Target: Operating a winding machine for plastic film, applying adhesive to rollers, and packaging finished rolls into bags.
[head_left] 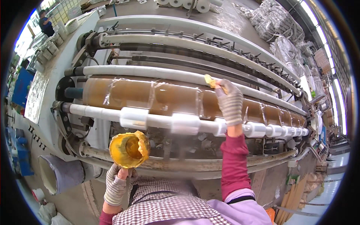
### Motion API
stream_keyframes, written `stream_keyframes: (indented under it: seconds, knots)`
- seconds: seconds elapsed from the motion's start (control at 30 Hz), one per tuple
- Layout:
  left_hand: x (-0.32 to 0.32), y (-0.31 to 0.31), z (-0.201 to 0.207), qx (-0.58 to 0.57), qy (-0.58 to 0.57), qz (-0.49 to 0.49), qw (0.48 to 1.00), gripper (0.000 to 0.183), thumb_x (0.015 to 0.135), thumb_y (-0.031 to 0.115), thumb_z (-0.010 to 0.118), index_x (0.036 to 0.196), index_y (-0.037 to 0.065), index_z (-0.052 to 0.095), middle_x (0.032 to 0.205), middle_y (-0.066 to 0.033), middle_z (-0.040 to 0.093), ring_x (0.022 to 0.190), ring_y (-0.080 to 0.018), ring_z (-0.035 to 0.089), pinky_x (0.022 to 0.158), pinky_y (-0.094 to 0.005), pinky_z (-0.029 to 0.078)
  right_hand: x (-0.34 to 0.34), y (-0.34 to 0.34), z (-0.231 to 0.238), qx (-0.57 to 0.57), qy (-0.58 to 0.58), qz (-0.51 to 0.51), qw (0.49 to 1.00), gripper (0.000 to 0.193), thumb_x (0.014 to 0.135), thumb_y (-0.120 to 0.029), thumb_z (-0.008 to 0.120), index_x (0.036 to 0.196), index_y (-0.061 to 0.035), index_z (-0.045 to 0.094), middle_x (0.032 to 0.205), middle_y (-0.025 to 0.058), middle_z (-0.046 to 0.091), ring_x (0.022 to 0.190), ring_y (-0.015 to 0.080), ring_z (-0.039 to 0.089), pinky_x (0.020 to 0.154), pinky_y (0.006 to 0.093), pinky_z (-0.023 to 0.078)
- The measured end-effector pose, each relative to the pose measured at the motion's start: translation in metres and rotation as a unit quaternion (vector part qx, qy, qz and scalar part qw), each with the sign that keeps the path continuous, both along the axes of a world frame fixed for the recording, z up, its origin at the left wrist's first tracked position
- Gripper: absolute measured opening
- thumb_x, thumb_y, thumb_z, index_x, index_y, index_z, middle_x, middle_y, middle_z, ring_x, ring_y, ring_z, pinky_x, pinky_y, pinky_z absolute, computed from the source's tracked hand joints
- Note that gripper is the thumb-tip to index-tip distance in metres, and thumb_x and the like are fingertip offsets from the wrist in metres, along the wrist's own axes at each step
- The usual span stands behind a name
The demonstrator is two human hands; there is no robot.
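Evidently, right hand (230, 102) pinches yellow-coated applicator (210, 80) over brown roll (173, 99); left hand (115, 186) grasps yellow-crusted cup (118, 150), body side of white film rolls (185, 124). Advisable: light, even strokes; cup mouth up; drips clear of film.

Between my left hand (119, 179), with the yellow cup (129, 150) in it, and my right hand (229, 102), open air lies above the front bar (93, 111). White film rolls (185, 123) jut from that bar, before the brown roll (174, 99). Beyond, a pale rear bar (142, 72) blocks straight passage; a black end bracket (63, 90) hems the left.
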State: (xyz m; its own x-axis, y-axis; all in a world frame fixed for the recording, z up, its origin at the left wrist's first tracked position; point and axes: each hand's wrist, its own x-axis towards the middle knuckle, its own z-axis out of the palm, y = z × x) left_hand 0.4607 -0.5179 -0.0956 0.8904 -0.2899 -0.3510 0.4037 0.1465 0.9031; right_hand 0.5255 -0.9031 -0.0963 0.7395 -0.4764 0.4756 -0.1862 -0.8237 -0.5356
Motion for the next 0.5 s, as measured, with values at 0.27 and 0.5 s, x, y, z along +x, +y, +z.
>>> stream_keyframes:
  seconds: [0.27, 0.5]
  knots:
    - [0.118, 0.13, 0.007, 0.017, -0.021, -0.108, 0.994, 0.038, 0.084, 0.04, 0.063, 0.088, 0.003, 0.056, 0.07, -0.001, 0.048, 0.066, -0.0144, 0.052, 0.062, -0.0288, 0.044, 0.082, 0.115, -0.002, 0.018, -0.007, -0.025, 0.999, 0.012, 0.081, -0.011, 0.06, 0.091, -0.0053, 0.063, 0.079, 0.0159, 0.064, 0.073, 0.0289, 0.063, 0.068, 0.0346, 0.048]
    - [0.201, 0.22, 0.029, 0.004, -0.028, -0.061, 0.998, 0.038, 0.086, 0.034, 0.062, 0.1, 0.0, 0.055, 0.07, 0.0, 0.046, 0.064, -0.0122, 0.051, 0.053, -0.025, 0.044, 0.137, 0.212, 0.015, 0.095, -0.046, 0.019, 0.994, 0.012, 0.082, -0.012, 0.061, 0.09, -0.0039, 0.064, 0.079, 0.016, 0.064, 0.072, 0.0261, 0.063, 0.069, 0.034, 0.048]
